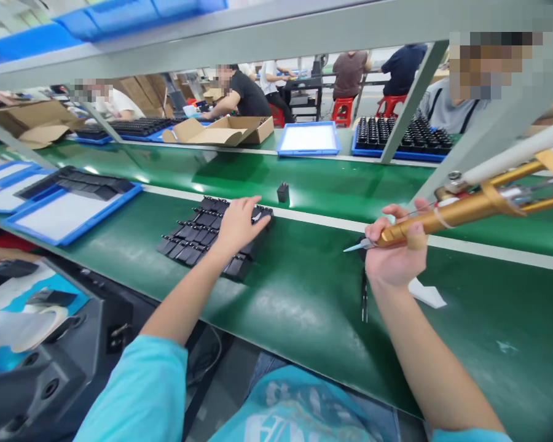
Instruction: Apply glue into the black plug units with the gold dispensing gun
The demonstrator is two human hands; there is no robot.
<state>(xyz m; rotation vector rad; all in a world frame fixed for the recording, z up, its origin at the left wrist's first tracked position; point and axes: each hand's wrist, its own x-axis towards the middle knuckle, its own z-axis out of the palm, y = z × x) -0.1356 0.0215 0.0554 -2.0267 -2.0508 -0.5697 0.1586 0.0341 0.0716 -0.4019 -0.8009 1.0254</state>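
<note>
My left hand (237,226) lies with fingers stretched out on a black tray of small black parts (198,236) on the green conveyor belt (304,294). My right hand (396,252) is closed around a gold-coloured dispensing tool (442,218) with a pale pointed tip aimed left, held above the belt. One small black part (282,191) stands alone on the belt beyond the tray. Black tweezers (364,298) lie on the belt just under my right hand.
Blue trays (69,212) sit at the left, one with black parts. A white scrap (426,293) lies right of my wrist. Across the line are a cardboard box (225,130), a blue tray (308,139), trays of black parts (403,138) and seated people. A grey frame post (408,101) slants overhead.
</note>
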